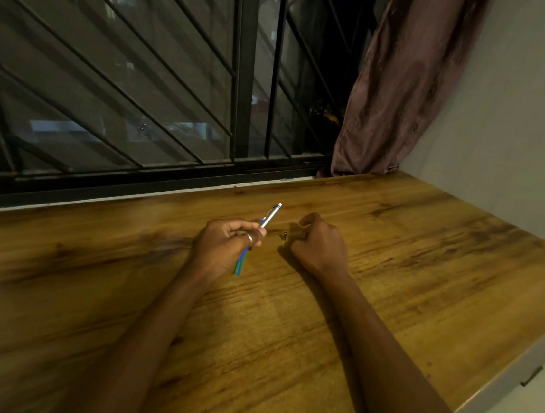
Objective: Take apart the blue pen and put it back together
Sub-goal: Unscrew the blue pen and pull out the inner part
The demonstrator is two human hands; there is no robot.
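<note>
Left hand [226,245]: fingers and thumb curled round the blue pen [269,218], held above the surface [394,252], palm turned inward. Ring [249,238] on one finger of this hand.

Pen orientation: the silver section sticks out past the fingertips, angled up and to the right toward the window, and ends in a white-and-blue tip. A teal section [239,266] hangs out below the heel of the hand, pointing down toward the surface. Cannot tell whether the two sections are joined inside the grip, since the fingers cover the middle.

Right hand [319,245]: knuckles up, fingers curled under, thumb raised at the far side, wrist and forearm lying on the surface. Cannot tell whether the curled fingers pinch anything.

Small dark piece [284,236]: on the surface just beside the right hand's fingertips, between the two hands. Too small to identify; contact with the fingers is not resolvable.

Surface: wood grain, brown, both forearms extended over it.

Beyond: dark metal window grille [143,75] along the far edge, night outside. Brownish curtain [401,85] bunched at the right end of the window, its hem reaching the surface. Pale wall [526,115] to the right.
</note>
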